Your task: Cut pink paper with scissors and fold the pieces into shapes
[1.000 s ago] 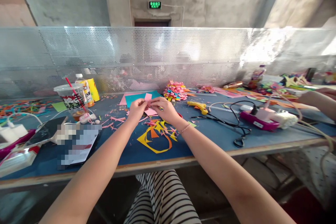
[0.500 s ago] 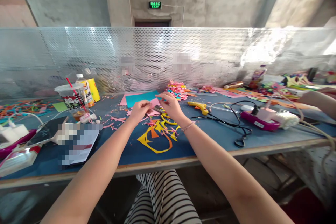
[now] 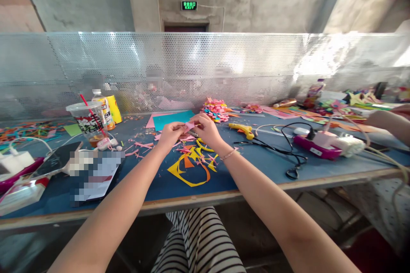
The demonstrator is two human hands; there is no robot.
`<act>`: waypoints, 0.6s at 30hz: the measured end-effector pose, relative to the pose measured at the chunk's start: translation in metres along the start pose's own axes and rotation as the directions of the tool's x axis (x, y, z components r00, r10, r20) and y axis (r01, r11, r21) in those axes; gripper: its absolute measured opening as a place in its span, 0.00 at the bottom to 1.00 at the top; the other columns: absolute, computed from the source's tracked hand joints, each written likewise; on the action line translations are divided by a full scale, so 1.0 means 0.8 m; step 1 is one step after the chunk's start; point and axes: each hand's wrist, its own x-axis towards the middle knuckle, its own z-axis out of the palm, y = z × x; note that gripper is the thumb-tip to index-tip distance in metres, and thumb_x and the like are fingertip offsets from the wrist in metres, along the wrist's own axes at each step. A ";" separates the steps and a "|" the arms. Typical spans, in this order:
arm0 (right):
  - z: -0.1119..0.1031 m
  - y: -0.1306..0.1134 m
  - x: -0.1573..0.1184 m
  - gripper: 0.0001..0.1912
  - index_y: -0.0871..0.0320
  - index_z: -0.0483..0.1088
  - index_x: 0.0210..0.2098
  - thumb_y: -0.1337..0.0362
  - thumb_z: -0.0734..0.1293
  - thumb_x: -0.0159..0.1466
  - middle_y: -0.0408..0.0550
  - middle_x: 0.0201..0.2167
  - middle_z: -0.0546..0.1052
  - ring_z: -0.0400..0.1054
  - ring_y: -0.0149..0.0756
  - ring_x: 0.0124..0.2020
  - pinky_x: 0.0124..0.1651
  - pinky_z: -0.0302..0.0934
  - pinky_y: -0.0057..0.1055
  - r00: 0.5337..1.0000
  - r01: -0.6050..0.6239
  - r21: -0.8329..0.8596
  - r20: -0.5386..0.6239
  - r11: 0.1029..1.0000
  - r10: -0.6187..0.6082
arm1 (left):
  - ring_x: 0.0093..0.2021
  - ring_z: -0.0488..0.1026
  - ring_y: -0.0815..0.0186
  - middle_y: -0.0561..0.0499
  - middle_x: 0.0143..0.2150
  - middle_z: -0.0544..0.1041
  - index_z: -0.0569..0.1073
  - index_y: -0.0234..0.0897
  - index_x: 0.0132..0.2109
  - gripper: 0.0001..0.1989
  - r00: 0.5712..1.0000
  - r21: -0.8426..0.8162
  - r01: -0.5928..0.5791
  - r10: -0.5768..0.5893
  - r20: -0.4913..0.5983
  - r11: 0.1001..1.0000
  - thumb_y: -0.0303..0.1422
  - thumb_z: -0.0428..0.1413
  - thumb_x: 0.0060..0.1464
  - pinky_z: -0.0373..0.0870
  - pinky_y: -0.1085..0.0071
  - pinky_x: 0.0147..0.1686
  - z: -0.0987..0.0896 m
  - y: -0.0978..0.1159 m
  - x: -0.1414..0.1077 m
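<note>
Between my two hands is a small piece of pink paper, pinched from both sides. My left hand has its fingers closed on the paper's left edge. From the right, my right hand grips the same piece with bent fingers. Behind them lies a teal sheet of paper on top of a pink sheet. Yellow and orange paper offcuts lie on the table just below my hands. A grey tool, partly hidden, lies under my fingers; I cannot make out its kind.
A yellow glue gun and purple power strip with cables lie right. A pile of paper flowers sits behind my right hand. Left are a plastic cup, a bottle and a phone. Another person's arm reaches in at far right.
The pink paper now looks smaller and folded between my fingers. My right hand's fingers have curled in from a more stretched position and closed on it.
</note>
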 end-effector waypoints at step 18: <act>0.002 -0.007 -0.002 0.07 0.55 0.69 0.32 0.69 0.61 0.55 0.47 0.32 0.68 0.62 0.36 0.39 0.41 0.60 0.35 0.999 -0.026 0.021 -0.033 0.999 0.026 | 0.31 0.73 0.65 0.49 0.30 0.76 0.73 0.33 0.34 0.17 0.997 -0.060 -0.073 0.072 -0.017 0.996 0.37 0.61 0.34 0.70 0.64 0.36 0.005 -0.004 0.000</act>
